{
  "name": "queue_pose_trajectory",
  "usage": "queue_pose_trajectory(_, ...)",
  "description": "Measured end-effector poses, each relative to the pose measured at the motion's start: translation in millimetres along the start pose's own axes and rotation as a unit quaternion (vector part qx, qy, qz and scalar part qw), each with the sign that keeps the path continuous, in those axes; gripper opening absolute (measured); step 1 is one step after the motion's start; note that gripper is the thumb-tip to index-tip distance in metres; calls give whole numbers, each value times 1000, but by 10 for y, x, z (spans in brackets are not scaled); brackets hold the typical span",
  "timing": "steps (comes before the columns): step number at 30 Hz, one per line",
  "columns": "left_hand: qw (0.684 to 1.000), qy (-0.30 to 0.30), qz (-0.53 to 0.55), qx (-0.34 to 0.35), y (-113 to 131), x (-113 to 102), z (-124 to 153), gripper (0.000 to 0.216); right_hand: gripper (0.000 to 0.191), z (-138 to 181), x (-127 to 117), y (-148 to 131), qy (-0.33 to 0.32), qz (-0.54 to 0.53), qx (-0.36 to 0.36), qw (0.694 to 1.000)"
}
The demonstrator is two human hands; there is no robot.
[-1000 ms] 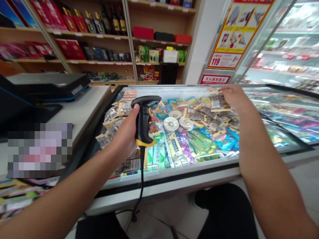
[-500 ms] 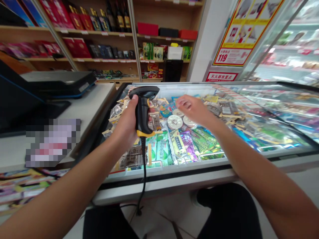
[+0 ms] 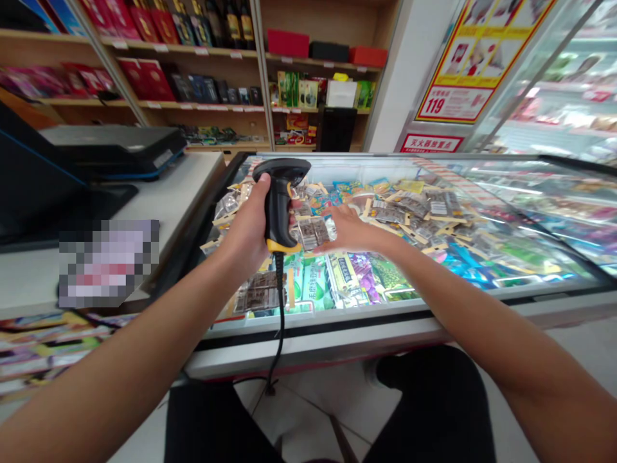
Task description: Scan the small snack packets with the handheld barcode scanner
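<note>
My left hand (image 3: 253,218) is wrapped around a black and yellow barcode scanner (image 3: 278,206), held upright with its head on top and its cord hanging down. Just right of it, my right hand (image 3: 351,230) reaches over the goods in the glass-topped freezer case (image 3: 308,335). Its thumb and fingers are apart, close to a clear packet with dark brown contents (image 3: 312,233); whether they touch it I cannot tell. Below the hands are green and white packets (image 3: 315,283) and a purple packet (image 3: 365,276). My right hand covers part of the goods behind it.
On the left, a counter (image 3: 193,186) carries a flat black device (image 3: 120,151) and a blurred-out flat object (image 3: 108,263). Behind the case stand wooden shelves (image 3: 193,48) with bottles and boxes. More brown packets (image 3: 441,202) are at right. The scanner's cord (image 3: 281,315) crosses the front edge.
My right hand has moved left and down, its fingers spreading from a closed shape, and now covers the round silver lids. The left hand keeps the scanner almost in place. The view tilted slightly.
</note>
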State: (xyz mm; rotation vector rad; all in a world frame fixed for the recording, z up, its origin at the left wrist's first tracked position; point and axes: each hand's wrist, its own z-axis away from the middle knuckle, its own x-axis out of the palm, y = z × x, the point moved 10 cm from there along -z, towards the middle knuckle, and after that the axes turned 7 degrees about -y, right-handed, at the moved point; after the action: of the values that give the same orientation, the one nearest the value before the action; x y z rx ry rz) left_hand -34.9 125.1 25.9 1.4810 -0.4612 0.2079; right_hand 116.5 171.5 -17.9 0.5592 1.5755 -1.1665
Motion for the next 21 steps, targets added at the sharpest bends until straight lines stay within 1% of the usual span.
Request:
queue_pose_trajectory(3, 1000, 3, -5, -4, -21, -7, -6, 42, 90, 59, -98, 130, -19, -16, 4, 1000)
queue_pose_trajectory(5, 1000, 8, -22, -15, -60, -14, -12, 41, 88, 81, -146, 229, -23, -57, 11, 998)
queue_pose_trajectory(8, 996, 0, -80, -27, -129, 12, -13, 41, 91, 86, -203, 383, -12, -134, 18, 991)
queue_pose_trajectory(10, 992, -13, -123, -30, -176, 47, -7, 42, 89, 80, -244, 473, 2, -164, 16, 986)
queue_pose_trajectory(13, 988, -22, -151, -39, -253, 71, 7, 44, 88, 69, -288, 561, 17, -172, 5, 985)
queue_pose_trajectory(16, 988, -28, -143, -44, -299, 77, 10, 44, 91, 63, -297, 609, 16, -166, 11, 986)
queue_pose_trajectory(21, 989, -43, -135, -40, -302, 95, -2, 43, 89, 84, -306, 585, 16, -167, 18, 986)
